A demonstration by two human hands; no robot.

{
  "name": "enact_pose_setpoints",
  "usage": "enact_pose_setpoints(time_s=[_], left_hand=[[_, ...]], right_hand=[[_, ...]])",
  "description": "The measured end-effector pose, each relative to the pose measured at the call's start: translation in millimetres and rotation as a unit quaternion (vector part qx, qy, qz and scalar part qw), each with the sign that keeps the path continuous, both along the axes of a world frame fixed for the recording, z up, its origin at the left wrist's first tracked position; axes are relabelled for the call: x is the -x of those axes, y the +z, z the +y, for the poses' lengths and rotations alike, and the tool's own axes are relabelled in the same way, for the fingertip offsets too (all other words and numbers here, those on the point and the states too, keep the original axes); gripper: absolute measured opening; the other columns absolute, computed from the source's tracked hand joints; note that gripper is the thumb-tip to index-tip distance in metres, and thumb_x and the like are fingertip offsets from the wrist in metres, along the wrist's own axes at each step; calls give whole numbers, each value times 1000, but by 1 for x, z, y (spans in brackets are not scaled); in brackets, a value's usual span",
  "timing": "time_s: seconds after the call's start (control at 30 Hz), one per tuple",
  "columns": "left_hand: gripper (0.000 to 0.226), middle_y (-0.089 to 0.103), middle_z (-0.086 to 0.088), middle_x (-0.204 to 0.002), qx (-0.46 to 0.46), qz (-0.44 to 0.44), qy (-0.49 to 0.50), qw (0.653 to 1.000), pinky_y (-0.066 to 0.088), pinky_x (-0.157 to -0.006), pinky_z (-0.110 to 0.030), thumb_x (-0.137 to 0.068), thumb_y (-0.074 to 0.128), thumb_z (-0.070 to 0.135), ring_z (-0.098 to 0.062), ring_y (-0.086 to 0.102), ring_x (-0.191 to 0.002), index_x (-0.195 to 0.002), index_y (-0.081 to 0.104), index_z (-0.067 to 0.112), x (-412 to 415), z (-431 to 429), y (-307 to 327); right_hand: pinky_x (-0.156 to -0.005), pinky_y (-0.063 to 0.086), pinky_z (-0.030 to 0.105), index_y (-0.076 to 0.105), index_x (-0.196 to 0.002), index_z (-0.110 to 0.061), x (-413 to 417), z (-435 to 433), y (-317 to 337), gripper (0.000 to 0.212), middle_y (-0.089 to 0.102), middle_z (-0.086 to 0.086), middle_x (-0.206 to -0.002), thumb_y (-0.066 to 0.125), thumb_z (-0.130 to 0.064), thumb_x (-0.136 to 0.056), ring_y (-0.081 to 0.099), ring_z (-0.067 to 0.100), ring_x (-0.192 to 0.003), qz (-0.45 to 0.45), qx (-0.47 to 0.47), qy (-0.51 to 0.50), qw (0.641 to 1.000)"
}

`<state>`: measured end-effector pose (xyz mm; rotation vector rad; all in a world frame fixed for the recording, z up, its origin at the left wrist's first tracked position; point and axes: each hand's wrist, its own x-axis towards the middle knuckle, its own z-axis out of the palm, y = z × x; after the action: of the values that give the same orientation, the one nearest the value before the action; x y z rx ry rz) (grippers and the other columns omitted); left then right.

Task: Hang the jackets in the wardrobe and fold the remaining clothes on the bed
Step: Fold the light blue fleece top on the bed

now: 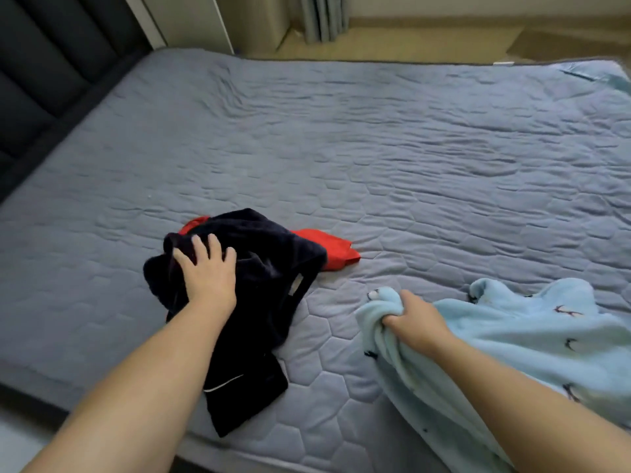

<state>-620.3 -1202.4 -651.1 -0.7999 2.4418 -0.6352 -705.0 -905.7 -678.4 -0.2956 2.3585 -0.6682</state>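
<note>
The dark garment [269, 268] hides most of the red garment [336, 249].

The far half and the middle of the bed [375, 148] are open quilted cover, with wide room to sweep across. Near the front edge 2 heaps block the way: a dark garment [266, 268] lying over a red garment [327, 247], and a blue fleece [512, 336] at the right. A strip of cover runs between them. The padded headboard [51, 80] walls the left side.
</note>
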Motion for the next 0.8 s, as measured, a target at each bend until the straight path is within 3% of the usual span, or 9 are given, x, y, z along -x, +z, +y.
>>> enact_pose_setpoints(time_s=[0.07, 0.13, 0.23, 0.33, 0.4, 0.47, 0.57, 0.63, 0.8], left_hand=[[81, 23, -10, -150, -169, 9, -8, 986, 23, -109, -58, -80, 64, 33, -33, 18, -140, -146, 18, 24, -5, 45, -11], [94, 30, -8, -147, -367, 25, 19, 930, 30, -109, -49, -73, 71, 42, -28, 28, -137, -148, 17, 22, -5, 100, -16], [104, 35, -4, -148, -594, 116, 54, 794, 33, -110, -36, -65, 80, 36, -21, 34, -136, -148, 20, 19, 9, 181, 2], [75, 57, 8, -120, -724, 232, 60, 647, 47, -92, -20, -61, 82, 18, -6, 53, -115, -126, 46, 26, 32, 240, 48], [48, 62, 12, -105, -714, 256, 52, 650, 49, -80, -16, -71, 76, 11, -6, 56, -102, -112, 56, 25, 46, 270, 84], [27, 67, -1, -99, -660, 301, 51, 687, 50, -79, -31, -75, 66, 20, -13, 57, -94, -101, 64, 13, 59, 294, 128], [42, 68, -14, -101, -576, 368, 42, 729, 42, -71, -32, -74, 50, 37, -22, 61, -94, -100, 66, 9, 70, 321, 212], [48, 67, -11, -91, -541, 431, 21, 722, 34, -61, -29, -68, 44, 43, -20, 57, -84, -96, 67, 11, 69, 335, 276], [27, 49, 2, -60, -428, 520, -100, 732, 32, -49, -29, -78, 58, 37, -21, 48, -62, -63, 43, 19, 45, 353, 436]], right_hand=[[-75, 38, 29, 50, -94, -23, 7, 4, 20, 11, 62, -1, -95, 54, -23, -83, 58, 24, -99, 8, 46, -12, 999], [-74, 39, 29, 54, -92, -23, 13, 15, 42, 8, 60, -7, -87, 54, -20, -84, 59, 21, -93, 5, 98, -21, 995], [-74, 46, 28, 59, -91, -27, 23, 39, 86, 14, 64, -10, -86, 54, -16, -85, 61, 13, -87, -7, 182, -50, 982], [-72, 51, 23, 64, -97, -22, 36, 72, 144, 19, 68, -5, -87, 53, -9, -88, 64, 6, -80, 7, 255, -76, 964], [-63, 50, 13, 65, -93, -26, 45, 100, 189, 23, 68, -9, -81, 52, -6, -89, 63, -5, -69, 17, 288, -82, 954], [-59, 48, 9, 64, -90, -28, 52, 134, 239, 27, 67, -10, -81, 51, -5, -90, 61, -7, -66, 35, 301, -83, 949], [-61, 49, 13, 63, -99, -28, 59, 191, 318, 20, 66, -11, -86, 55, -12, -91, 60, -1, -75, 78, 290, -70, 951], [-62, 47, 17, 62, -106, -27, 60, 231, 371, 20, 65, -9, -91, 58, -16, -90, 59, 3, -81, 107, 269, -49, 956], [-73, 49, 33, 66, -100, -9, 47, 297, 499, 26, 67, 8, -91, 72, -25, -82, 57, 15, -81, 230, 207, 1, 951]])
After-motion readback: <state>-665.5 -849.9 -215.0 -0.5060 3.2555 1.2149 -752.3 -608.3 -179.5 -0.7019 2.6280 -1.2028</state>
